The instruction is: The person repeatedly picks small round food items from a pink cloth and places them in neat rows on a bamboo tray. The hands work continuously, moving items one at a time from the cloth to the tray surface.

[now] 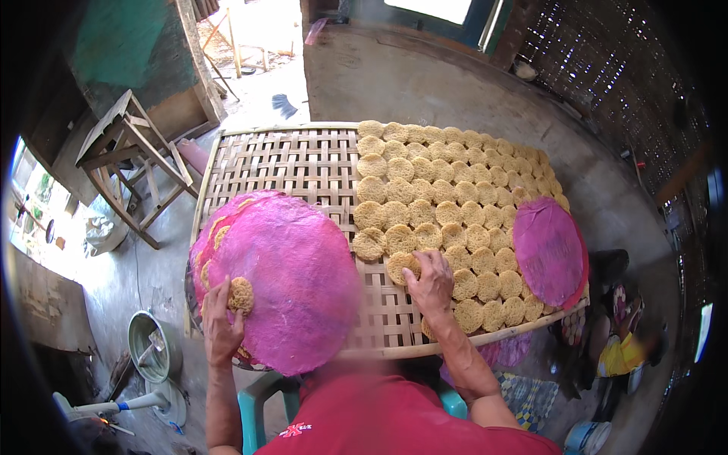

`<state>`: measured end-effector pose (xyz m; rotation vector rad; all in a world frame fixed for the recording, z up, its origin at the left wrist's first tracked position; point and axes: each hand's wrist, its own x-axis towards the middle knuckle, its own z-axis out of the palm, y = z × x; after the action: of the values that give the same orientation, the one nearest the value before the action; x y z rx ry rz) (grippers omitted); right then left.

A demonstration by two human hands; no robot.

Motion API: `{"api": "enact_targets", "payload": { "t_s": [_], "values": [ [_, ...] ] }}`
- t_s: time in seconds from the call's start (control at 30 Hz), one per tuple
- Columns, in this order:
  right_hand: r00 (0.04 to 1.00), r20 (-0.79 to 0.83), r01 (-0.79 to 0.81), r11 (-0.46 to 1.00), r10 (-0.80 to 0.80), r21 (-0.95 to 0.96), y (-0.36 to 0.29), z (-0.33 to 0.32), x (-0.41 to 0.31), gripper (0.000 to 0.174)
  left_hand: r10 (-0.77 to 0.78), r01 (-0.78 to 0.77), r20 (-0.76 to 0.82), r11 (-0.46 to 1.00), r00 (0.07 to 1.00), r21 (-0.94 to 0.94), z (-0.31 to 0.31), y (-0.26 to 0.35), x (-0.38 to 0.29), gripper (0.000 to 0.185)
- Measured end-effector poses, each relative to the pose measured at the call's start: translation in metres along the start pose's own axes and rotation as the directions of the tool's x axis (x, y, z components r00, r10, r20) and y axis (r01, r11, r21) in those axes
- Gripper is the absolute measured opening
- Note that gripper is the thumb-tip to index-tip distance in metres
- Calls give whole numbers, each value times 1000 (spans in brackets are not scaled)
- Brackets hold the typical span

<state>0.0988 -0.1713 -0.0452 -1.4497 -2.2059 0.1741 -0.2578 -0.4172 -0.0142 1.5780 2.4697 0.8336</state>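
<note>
Rows of round, tan, noodle-textured crackers cover the right part of a woven bamboo rack. My right hand is at the near-left edge of these rows, thumb and fingers on one cracker lying on the slats. On the left of the rack lies a stack of round pink sheets, with more crackers showing between its layers at the left edge. My left hand holds a single cracker over the top sheet, near its left rim.
Another pink sheet lies over the rack's right end. A green plastic chair is under me. At left stand a wooden stool and a bucket. A person in yellow sits low at the right. Ahead is an open doorway.
</note>
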Motion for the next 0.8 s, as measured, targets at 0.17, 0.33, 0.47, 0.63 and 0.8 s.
{"api": "enact_targets", "payload": {
  "t_s": [0.17, 0.33, 0.47, 0.63, 0.8],
  "values": [
    [997, -76, -2, 995, 9, 99, -17, -5, -23, 43, 78, -75, 105, 997, 991, -32, -17, -10, 24, 79],
    [994, 104, -69, 953, 40, 294, -48, -1, -43, 40, -26, 84, 281, 977, 959, -195, -29, -22, 42, 55],
    [988, 157, -71, 922, 12, 380, -63, -1, -50, 38, 36, 38, 275, 965, 961, -259, -31, -20, 41, 35],
    [977, 121, 102, 887, -173, 450, -90, -15, -52, 40, 191, -173, 96, 970, 977, -172, -25, -11, 22, 30],
    [829, 98, 447, 756, -551, 478, -129, -11, -52, 49, 224, -210, 47, 955, 973, -209, -26, -12, 9, 28]
  ]
}}
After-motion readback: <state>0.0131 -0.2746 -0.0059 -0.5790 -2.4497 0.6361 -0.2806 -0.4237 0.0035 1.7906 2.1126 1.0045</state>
